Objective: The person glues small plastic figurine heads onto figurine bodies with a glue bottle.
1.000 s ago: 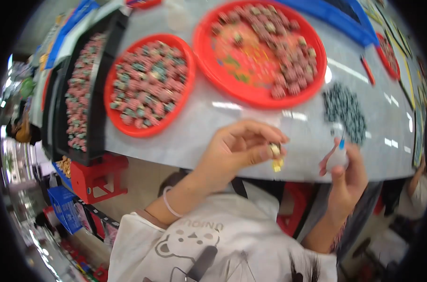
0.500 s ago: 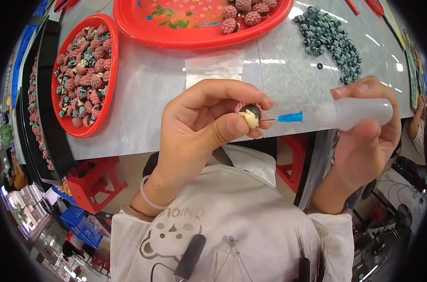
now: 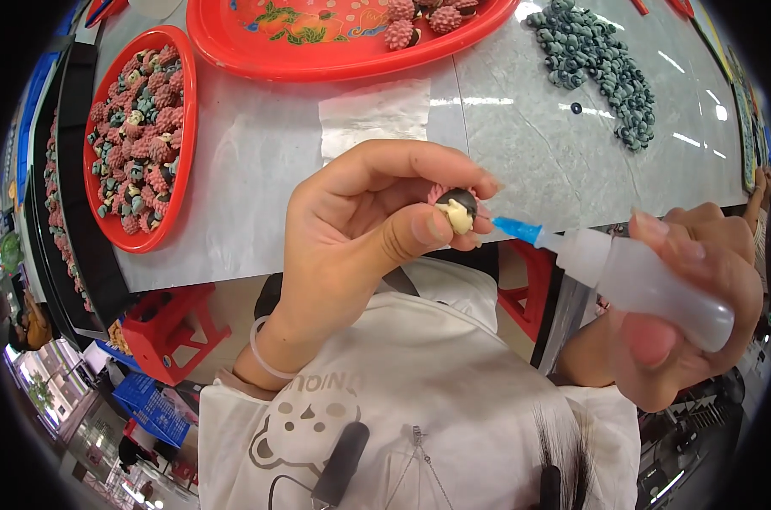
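My left hand [image 3: 351, 221] pinches a small figurine piece [image 3: 458, 211] between thumb and fingers. It is pink and bumpy on one side, with a dark part and a cream part facing right. My right hand [image 3: 700, 289] is wrapped round a translucent squeeze bottle [image 3: 657, 293], held tilted with its nozzle up and to the left. A blue needle tip [image 3: 519, 230] on the bottle points at the piece. The thin needle ends at or very close to the dark part; whether it touches I cannot tell.
A red oval tray [image 3: 190, 127] at left holds many pink and grey-green pieces. Farther back lies a bigger red tray [image 3: 317, 70] with pink bumpy pieces. Grey-green parts [image 3: 606, 76] are heaped at right, near a small dark ring [image 3: 576, 108]. White paper [image 3: 372, 115] lies mid-table.
My right hand has dropped lower and turned, tilting the bottle from nearly level to slanting, its base lower right. My left hand keeps the piece in almost the same spot.
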### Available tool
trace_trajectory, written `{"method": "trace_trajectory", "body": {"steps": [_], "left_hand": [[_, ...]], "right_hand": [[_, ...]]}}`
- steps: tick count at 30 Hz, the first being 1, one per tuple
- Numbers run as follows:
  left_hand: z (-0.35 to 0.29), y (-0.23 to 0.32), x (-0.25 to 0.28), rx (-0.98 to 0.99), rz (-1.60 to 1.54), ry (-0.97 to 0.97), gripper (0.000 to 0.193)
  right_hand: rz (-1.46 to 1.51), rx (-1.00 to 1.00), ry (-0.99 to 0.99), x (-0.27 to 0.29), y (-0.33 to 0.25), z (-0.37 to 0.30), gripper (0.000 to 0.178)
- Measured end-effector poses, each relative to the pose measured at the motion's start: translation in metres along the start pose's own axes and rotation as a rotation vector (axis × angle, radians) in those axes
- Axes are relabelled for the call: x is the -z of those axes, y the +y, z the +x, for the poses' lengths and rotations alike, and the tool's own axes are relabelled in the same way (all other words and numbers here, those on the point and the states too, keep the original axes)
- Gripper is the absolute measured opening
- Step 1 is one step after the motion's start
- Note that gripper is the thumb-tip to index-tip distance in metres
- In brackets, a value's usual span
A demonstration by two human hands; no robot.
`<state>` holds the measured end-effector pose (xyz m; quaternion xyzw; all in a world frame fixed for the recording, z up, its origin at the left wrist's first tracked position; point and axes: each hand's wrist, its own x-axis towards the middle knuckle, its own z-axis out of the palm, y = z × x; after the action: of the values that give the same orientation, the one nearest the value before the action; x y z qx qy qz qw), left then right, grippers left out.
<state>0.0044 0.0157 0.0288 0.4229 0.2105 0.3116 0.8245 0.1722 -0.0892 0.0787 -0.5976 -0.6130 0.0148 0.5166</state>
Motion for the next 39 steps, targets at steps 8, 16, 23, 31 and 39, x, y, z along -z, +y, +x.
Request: {"method": "trace_trajectory", "body": {"steps": [8,16,23,31,39], "left_hand": [[0.001,0.002,-0.001,0.012,-0.002,0.014,0.036],[0.001,0.001,-0.002,-0.025,-0.026,-0.006,0.030],[0.002,0.000,-0.004,-0.015,0.058,0.019,0.031],[0.003,0.004,0.001,-0.054,0.048,0.030,0.027],[0.003,0.005,-0.001,-0.053,0.024,-0.002,0.027]], "right_hand": [[0.304,-0.311,0.039,0.003,0.001,0.003,0.044],[0.374,-0.416,0.094,-0.030,0.042,0.000,0.027],[0.027,-0.246,-0.023,-0.054,0.057,0.000,0.041],[-0.342,-0.271,-0.125,0.005,0.077,0.023,0.023],[-0.422,-0.266,-0.079,-0.002,0.085,0.020,0.017]]}}
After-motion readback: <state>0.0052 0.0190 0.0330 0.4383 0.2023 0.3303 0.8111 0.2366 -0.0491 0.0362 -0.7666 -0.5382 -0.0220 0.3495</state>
